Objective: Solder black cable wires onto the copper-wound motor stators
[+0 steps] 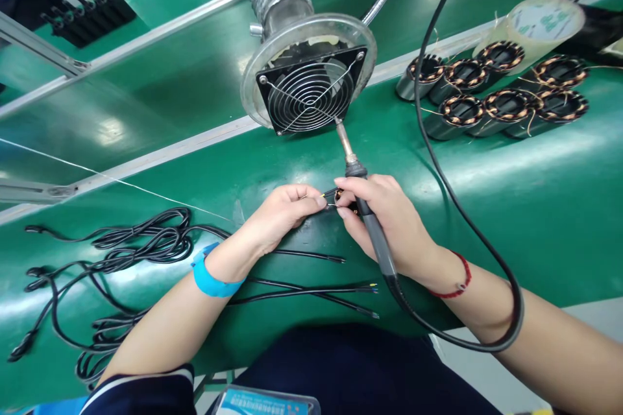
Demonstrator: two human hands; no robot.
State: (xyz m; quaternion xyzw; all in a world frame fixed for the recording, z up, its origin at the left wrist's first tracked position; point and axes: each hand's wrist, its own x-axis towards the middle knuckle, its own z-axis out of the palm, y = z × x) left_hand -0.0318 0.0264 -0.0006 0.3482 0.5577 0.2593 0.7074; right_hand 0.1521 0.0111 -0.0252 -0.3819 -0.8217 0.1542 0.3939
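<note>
My left hand (pixel 282 214) is closed in a pinch on a thin wire end, its wrist wearing a blue band (pixel 210 279). My right hand (pixel 389 220) grips a soldering iron (pixel 363 198) like a pen, tip pointing up and away toward the fan. Its fingertips also pinch something small beside the wire. Between both hands lies a small dark part (pixel 335 196), mostly hidden. The iron's black cord (pixel 467 220) loops round my right forearm.
A fume-extraction fan (pixel 311 87) on a ribbed duct stands just beyond my hands. Several wound motor stators (pixel 506 104) lie at the right with a tape roll (pixel 540 23). Black cables (pixel 121 253) spread at the left on the green belt (pixel 535 194).
</note>
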